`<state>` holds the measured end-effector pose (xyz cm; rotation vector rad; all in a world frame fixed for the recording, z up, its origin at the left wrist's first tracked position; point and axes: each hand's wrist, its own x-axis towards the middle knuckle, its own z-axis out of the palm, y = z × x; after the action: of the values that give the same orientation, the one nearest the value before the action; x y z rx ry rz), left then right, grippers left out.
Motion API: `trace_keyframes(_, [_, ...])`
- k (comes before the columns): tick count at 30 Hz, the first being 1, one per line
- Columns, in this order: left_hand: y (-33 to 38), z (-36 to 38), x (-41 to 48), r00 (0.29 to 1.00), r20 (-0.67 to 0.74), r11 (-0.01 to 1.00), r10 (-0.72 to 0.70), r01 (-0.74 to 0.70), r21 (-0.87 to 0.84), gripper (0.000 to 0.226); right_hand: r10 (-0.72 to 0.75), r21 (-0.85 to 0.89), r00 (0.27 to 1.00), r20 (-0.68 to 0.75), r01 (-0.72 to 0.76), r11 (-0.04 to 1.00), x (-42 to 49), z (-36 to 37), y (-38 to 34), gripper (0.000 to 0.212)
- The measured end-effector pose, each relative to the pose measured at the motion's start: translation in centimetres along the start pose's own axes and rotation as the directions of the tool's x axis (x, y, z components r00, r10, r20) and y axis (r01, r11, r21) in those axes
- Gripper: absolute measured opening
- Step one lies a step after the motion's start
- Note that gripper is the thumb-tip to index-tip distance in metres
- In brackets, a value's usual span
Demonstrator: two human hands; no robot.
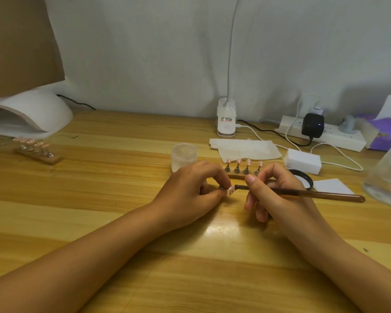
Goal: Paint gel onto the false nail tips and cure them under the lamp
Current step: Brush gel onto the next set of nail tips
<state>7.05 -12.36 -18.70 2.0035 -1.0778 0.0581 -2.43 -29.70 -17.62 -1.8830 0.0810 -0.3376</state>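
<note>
Partly hidden between pinching left fingers (221, 177), a nail tip (231, 190) touches the brush (314, 194) that right fingers (252, 180) grip.

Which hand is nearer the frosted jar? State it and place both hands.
Left. The left hand, pinching a nail tip, sits just in front of the frosted jar. The right hand, gripping the brush, lies farther off to the jar's right.

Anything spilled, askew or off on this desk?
Nothing stands out. The left hand pinches a nail tip, the right hand holds the brush to it; four tips stand upright on the holder behind. No spill shows on the table.
</note>
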Motion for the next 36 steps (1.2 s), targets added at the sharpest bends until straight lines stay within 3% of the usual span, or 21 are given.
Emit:
trace_keyframes(7, [-0.06,0.07,0.01,1.0,-0.006,1.0,-0.007,0.007,0.003,0.004,-0.016,0.093,0.999,-0.027,0.018,0.996,0.01,-0.12,-0.15,0.026])
trace_keyframes(14, [-0.16,0.03,-0.01,1.0,0.013,1.0,-0.012,0.012,0.023,0.01,-0.047,0.066,0.993,0.112,0.04,0.997,-0.27,-0.01,-0.34,0.033])
trace_keyframes(26, [-0.06,-0.01,0.06,1.0,0.007,1.0,0.006,-0.006,0.008,0.007,-0.019,0.021,0.999,0.036,0.019,1.0,0.06,-0.04,0.18,0.02])
trace_keyframes(31, [-0.18,0.09,0.08,1.0,-0.012,1.0,-0.001,0.001,-0.007,0.008,-0.023,0.092,1.0,0.014,0.022,0.996,0.0,-0.17,-0.05,0.023])
trace_keyframes(36, [-0.37,0.04,-0.01,1.0,-0.014,1.0,0.004,-0.004,0.015,0.009,-0.044,0.122,0.995,0.091,0.033,0.992,-0.15,-0.19,-0.47,0.029])
